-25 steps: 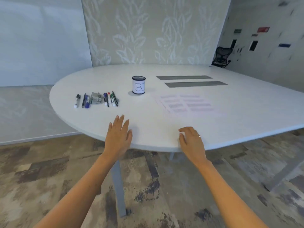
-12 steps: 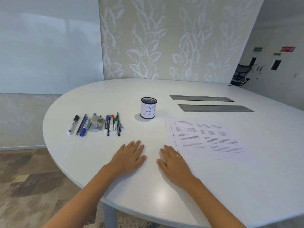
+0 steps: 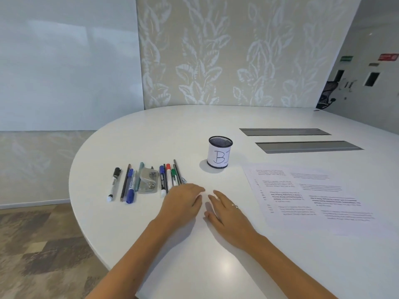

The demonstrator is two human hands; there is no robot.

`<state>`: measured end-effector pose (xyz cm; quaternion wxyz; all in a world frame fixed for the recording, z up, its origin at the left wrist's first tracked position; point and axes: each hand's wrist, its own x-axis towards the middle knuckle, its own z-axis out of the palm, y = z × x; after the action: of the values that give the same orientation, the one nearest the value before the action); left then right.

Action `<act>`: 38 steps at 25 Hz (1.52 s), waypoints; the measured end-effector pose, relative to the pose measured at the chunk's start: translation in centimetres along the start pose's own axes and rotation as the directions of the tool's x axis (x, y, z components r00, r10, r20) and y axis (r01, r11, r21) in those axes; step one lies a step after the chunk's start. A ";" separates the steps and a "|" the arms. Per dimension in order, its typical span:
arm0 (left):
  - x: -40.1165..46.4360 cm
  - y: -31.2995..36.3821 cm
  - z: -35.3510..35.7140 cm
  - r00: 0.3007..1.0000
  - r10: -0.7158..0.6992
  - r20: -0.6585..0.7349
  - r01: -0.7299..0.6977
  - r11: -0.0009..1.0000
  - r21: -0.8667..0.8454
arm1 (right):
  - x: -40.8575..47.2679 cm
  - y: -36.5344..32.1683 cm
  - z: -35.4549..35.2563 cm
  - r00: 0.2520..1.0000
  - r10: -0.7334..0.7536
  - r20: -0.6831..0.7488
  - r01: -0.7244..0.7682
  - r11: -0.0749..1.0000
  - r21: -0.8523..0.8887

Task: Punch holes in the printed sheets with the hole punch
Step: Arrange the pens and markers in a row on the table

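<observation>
A small silver metal hole punch (image 3: 148,180) lies on the white table (image 3: 172,130) among a row of pens. Printed sheets (image 3: 311,197) with black text lie flat to the right. My left hand (image 3: 183,202) rests palm down on the table just right of the pens, fingers loosely curled, holding nothing. My right hand (image 3: 226,210) lies flat beside it, fingers spread, a ring on one finger, left of the sheets. Neither hand touches the punch or the paper.
Several markers and pens (image 3: 129,184) flank the punch on both sides. A mesh pen cup (image 3: 219,155) with a white label stands behind my hands. Two grey cable flaps (image 3: 302,145) are set into the table farther back. The table's curved edge runs at left.
The view has come closer over the table. Both hands have slid forward from the near edge and drawn together, now resting between the pens and the sheets.
</observation>
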<state>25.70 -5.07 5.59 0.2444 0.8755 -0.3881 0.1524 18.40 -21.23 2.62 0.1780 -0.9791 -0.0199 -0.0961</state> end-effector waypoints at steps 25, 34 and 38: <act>4.8 -18.9 -4.5 0.907 0.066 0.416 -0.281 0.829 0.483 | 9.4 -10.3 5.3 1.000 0.031 -0.006 -0.031 0.973 -0.229; 9.6 -19.6 -2.0 0.928 0.042 0.370 -0.216 0.870 0.443 | 3.0 -10.3 3.7 1.000 -0.020 0.024 0.024 0.982 -0.187; 9.2 -18.2 -0.8 0.964 0.093 0.250 -0.165 0.944 0.286 | 1.2 -10.9 3.1 0.995 -0.074 0.060 0.083 0.985 -0.152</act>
<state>45.35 0.32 4.77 0.0488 0.8869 -0.4428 0.1225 19.33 -9.91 3.82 0.0971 -0.9907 -0.0558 -0.0779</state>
